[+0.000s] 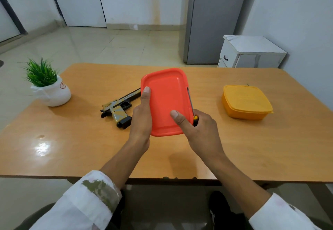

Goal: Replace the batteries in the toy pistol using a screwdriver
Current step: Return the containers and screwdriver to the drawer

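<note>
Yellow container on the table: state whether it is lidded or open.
Lidded. The yellow container sits on the table with its lid seated flush around the rim.

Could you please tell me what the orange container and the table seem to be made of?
Orange container: probably plastic, from its uniform colour, moulded rim and soft sheen. Table: looks like wood-grain laminate or varnished wood; its glossy top reflects light.

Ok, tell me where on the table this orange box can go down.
Bare patches: between the orange box and the yellow container, the near strip along the table front edge, and the far-right corner. Crowded: left of the box, where the toy pistol lies near the potted plant.
</note>
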